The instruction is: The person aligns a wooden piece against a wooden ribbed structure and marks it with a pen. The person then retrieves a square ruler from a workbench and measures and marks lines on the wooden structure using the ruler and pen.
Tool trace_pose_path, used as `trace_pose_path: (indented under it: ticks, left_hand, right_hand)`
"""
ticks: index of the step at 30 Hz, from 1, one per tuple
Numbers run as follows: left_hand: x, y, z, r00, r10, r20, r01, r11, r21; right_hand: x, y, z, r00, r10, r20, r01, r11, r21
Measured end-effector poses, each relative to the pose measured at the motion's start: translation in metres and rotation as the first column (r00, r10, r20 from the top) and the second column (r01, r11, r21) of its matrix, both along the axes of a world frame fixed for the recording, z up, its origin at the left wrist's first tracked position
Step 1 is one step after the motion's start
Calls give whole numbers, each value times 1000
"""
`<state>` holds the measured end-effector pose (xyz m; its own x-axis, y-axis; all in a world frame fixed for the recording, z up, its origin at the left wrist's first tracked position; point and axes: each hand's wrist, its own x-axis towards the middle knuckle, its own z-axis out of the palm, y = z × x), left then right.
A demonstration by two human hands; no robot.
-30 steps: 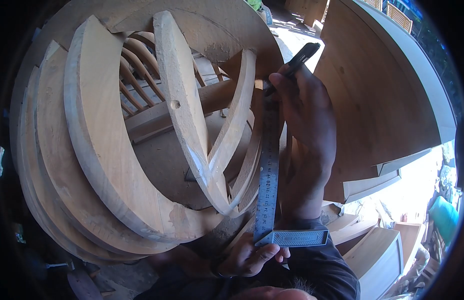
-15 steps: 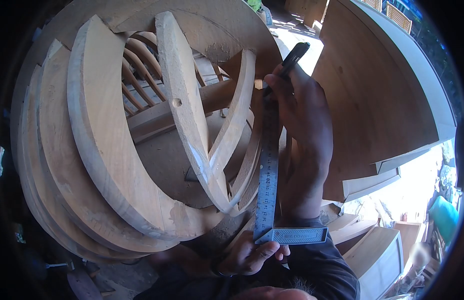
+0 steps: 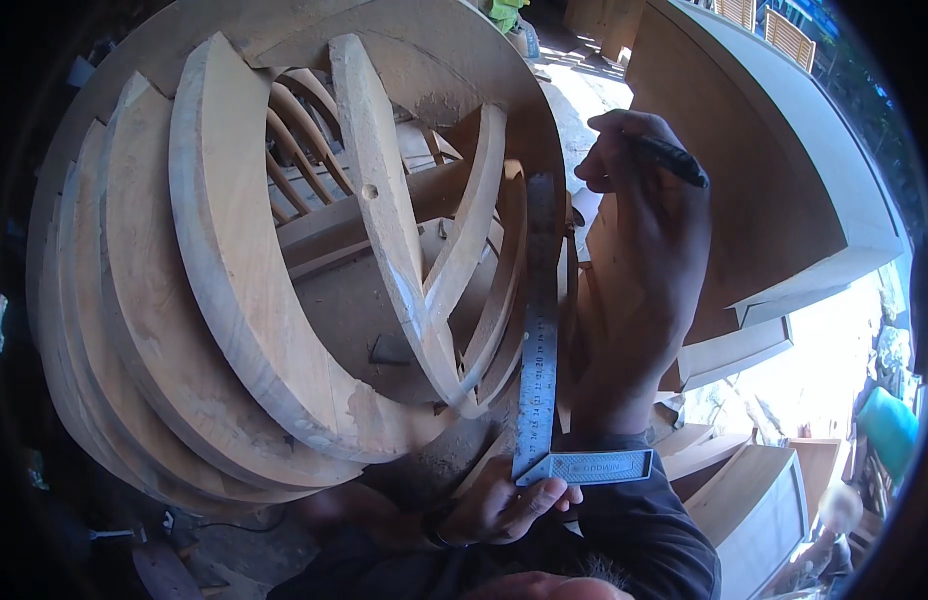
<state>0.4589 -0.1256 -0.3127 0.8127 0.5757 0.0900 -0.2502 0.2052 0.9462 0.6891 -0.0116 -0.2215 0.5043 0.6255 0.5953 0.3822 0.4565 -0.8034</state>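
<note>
My left hand (image 3: 514, 508), low in the middle, is closed on the corner of a try square (image 3: 537, 400). The square's metal ruler blade points up and away from me, beside the right side of a curved wooden frame (image 3: 224, 220). Its handle lies to the right, near my dark clothing. My right hand (image 3: 659, 200) is raised to the right of the blade, fingers closed round a black pen (image 3: 672, 160). The pen is apart from the square and the wood. Whether the blade's far end touches wood, I cannot tell in the shade.
Several curved ribs (image 3: 134, 250) of the frame fan out on the left. Behind my right hand stands a large curved wooden panel (image 3: 754, 150). Wooden box-like pieces (image 3: 749, 500) lie at the lower right, near a turquoise object (image 3: 889, 430).
My right hand has drawn back to the right, taking the pen off the blade's far end. The view has shifted slightly; my left hand still holds the square.
</note>
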Motion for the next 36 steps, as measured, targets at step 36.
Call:
trace_pose_path:
  ticks: [36]
  left_hand:
    - [-94, 23, -136, 589, 23, -808, 384, 871, 305]
  right_hand:
    - [-44, -75, -94, 921, -210, 329, 294, 928, -230]
